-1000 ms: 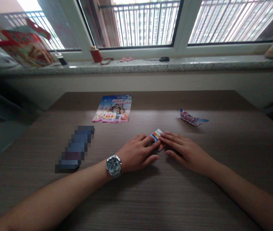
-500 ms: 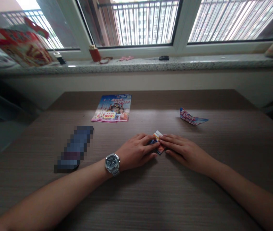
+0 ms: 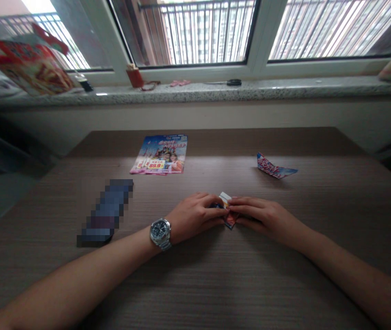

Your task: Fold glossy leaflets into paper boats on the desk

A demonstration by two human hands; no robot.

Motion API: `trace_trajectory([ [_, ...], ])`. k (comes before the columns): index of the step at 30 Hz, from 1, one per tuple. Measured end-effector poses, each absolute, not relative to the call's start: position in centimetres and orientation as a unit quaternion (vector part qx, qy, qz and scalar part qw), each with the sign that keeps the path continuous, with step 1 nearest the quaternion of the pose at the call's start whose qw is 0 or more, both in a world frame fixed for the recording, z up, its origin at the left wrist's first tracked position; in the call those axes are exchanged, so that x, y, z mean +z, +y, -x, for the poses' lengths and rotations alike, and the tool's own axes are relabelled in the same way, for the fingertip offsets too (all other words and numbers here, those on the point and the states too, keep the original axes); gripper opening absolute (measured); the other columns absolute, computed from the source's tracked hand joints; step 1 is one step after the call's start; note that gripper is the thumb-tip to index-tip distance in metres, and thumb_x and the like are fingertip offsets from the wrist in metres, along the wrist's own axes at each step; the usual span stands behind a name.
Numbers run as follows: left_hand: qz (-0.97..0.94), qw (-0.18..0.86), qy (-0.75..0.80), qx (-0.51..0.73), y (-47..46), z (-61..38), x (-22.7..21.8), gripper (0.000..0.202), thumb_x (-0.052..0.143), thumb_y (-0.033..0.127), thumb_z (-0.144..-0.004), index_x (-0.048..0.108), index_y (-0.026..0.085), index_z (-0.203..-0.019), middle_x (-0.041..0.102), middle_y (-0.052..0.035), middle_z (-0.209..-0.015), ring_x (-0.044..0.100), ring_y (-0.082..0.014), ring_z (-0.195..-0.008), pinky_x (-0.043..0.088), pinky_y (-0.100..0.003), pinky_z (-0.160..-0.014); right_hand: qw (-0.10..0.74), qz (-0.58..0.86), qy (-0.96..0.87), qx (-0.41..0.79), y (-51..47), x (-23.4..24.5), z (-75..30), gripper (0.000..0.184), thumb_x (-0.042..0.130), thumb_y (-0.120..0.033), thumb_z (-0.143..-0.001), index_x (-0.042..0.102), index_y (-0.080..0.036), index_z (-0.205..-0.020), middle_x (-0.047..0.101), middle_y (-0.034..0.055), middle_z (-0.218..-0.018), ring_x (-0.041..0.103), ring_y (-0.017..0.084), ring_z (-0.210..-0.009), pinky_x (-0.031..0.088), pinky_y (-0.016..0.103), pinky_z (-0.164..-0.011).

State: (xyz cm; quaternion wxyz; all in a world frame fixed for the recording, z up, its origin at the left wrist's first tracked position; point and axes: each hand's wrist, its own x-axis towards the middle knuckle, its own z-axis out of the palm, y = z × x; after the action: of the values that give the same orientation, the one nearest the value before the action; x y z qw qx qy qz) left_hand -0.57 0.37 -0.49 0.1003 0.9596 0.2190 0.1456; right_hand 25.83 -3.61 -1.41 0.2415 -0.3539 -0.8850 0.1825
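Between my two hands, at the middle of the table, is a small folded piece of printed paper [image 3: 230, 220], with orange, blue and white parts showing. My left hand [image 3: 195, 215], with a silver watch [image 3: 160, 233] on its wrist, pinches the paper's left side between thumb and fingers. From the right, my right hand [image 3: 262, 213] grips the other side, its fingertips close to those of my left hand. Fingers cover much of the paper. Beyond my right hand lies a folded paper boat [image 3: 275, 168], blue and red.
A stack of printed flyers [image 3: 161, 156] lies toward the table's far edge. Left of my left hand is a dark, pixelated flat object [image 3: 108, 213]. On the windowsill [image 3: 188, 94] are scissors [image 3: 233, 82], a red container [image 3: 134, 77] and a red food bag [image 3: 33, 64].
The folded paper has shifted slightly toward me and tilted. My fingers have curled from lying flat over it to pinching its sides.
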Motion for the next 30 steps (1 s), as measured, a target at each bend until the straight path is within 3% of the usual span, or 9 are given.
trace_trajectory([
  [9, -0.953, 0.133, 0.23, 0.148, 0.35, 0.51, -0.2, 0.029, 0.047, 0.037, -0.105, 0.068, 0.03, -0.123, 0.064, -0.004, -0.124, 0.061, -0.0194, -0.109, 0.049, -0.036, -0.097, 0.248, 0.349, -0.884, 0.189, -3.6, -1.23, -25.76, 0.025, 0.055, -0.03, -0.1, 0.069, -0.025, -0.12, 0.069, 0.0067, -0.131, 0.066, 0.021, -0.119, 0.055, 0.034, -0.1],
  [15, -0.947, 0.143, 0.233, 0.169, 0.32, 0.39, -0.29, 0.029, 0.058, 0.041, -0.099, 0.067, 0.025, -0.122, 0.065, -0.0049, -0.123, 0.063, -0.0211, -0.107, 0.05, -0.037, -0.095, 0.243, 0.358, -0.883, 0.184, -3.63, -1.29, -25.88, 0.025, 0.053, -0.026, -0.101, 0.069, -0.023, -0.12, 0.069, 0.0074, -0.128, 0.065, 0.02, -0.118, 0.054, 0.032, -0.099],
  [20, -0.938, 0.164, 0.242, 0.185, 0.53, 0.37, -0.68, 0.022, 0.055, 0.03, -0.101, 0.068, 0.02, -0.116, 0.067, -0.0052, -0.118, 0.064, -0.0187, -0.106, 0.051, -0.033, -0.095, 0.254, 0.369, -0.872, 0.197, -3.65, -1.34, -25.68, 0.025, 0.05, -0.024, -0.102, 0.068, -0.024, -0.12, 0.07, 0.0078, -0.126, 0.067, 0.02, -0.113, 0.055, 0.034, -0.096],
  [30, -0.927, 0.185, 0.252, 0.207, 0.76, 0.27, -1.1, 0.021, 0.053, 0.028, -0.102, 0.072, 0.019, -0.105, 0.068, -0.0053, -0.111, 0.065, -0.017, -0.1, 0.051, -0.029, -0.09, 0.287, 0.375, -0.863, 0.179, -3.7, -1.34, -25.09, 0.018, 0.058, -0.023, -0.098, 0.069, -0.023, -0.113, 0.069, 0.0096, -0.109, 0.065, 0.021, -0.101, 0.054, 0.036, -0.089],
])
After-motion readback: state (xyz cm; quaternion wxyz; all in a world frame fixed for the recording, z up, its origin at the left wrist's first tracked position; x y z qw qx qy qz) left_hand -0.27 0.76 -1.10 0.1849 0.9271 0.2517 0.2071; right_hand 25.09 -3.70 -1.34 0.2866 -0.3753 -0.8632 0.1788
